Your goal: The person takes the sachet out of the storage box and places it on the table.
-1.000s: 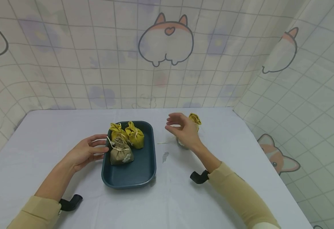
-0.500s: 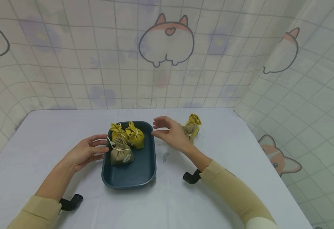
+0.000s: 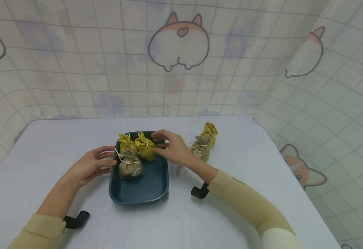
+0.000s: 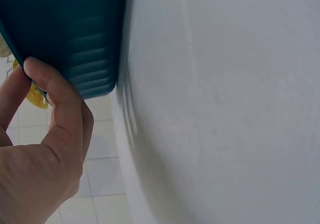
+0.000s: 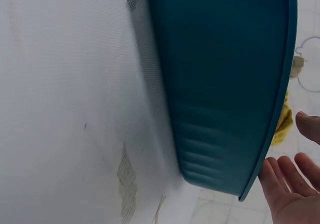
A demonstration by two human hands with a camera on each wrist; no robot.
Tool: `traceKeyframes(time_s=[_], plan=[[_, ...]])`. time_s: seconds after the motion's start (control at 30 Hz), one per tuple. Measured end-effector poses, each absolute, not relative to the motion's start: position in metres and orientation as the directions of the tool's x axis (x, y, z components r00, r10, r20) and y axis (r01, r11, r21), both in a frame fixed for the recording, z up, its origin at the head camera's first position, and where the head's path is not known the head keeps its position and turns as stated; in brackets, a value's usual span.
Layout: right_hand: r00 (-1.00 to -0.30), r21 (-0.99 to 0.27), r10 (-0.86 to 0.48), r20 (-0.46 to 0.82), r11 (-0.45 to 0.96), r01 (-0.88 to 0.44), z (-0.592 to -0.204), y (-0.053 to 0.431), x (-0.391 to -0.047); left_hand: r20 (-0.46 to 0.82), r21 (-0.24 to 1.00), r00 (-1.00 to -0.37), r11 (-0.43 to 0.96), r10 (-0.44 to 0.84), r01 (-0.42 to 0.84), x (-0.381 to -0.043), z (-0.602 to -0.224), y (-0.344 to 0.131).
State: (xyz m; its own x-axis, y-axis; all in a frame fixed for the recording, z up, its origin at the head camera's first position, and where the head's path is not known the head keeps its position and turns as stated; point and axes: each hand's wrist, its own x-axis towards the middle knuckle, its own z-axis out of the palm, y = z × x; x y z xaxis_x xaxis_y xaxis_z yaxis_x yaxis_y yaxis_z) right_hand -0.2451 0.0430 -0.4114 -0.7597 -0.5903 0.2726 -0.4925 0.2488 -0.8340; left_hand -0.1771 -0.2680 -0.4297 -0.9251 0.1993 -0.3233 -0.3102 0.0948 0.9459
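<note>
In the head view a dark teal tray (image 3: pixel 137 192) holds two yellow drawstring pouches, one at the back left (image 3: pixel 126 142) and one beside it (image 3: pixel 147 152), with an olive-brown drawstring pouch (image 3: pixel 131 170) in front. My left hand (image 3: pixel 92 164) touches the tray's left rim with its fingertips, also seen in the left wrist view. Over the tray's right rim reaches my right hand (image 3: pixel 173 148), thumb and fingers apart, close to the right yellow pouch. It holds nothing visible. The right wrist view shows its fingers (image 5: pixel 290 176) beside the tray rim.
Right of the tray, a brown pouch (image 3: pixel 201 148) with a white flower stands before another yellow pouch (image 3: pixel 210 129) on the white-covered table (image 3: pixel 225 221). A printed curtain (image 3: pixel 122 79) hangs behind. A black curved piece (image 3: pixel 77 220) sits at each wrist.
My right hand has moved left, from beside the pouches on the table to over the tray's right edge. The brown pouch there has come into view. My left hand stays at the rim.
</note>
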Motion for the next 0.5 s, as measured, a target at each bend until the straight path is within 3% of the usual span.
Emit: traceKeyframes(time_s=[0.5], plan=[[-0.768,-0.777,-0.61,0.194,0.382,-0.5,-0.409,0.018,-0.247,-0.324,0.945,-0.925,0.107,0.2,-0.308,-0.178,-0.427,-0.267]])
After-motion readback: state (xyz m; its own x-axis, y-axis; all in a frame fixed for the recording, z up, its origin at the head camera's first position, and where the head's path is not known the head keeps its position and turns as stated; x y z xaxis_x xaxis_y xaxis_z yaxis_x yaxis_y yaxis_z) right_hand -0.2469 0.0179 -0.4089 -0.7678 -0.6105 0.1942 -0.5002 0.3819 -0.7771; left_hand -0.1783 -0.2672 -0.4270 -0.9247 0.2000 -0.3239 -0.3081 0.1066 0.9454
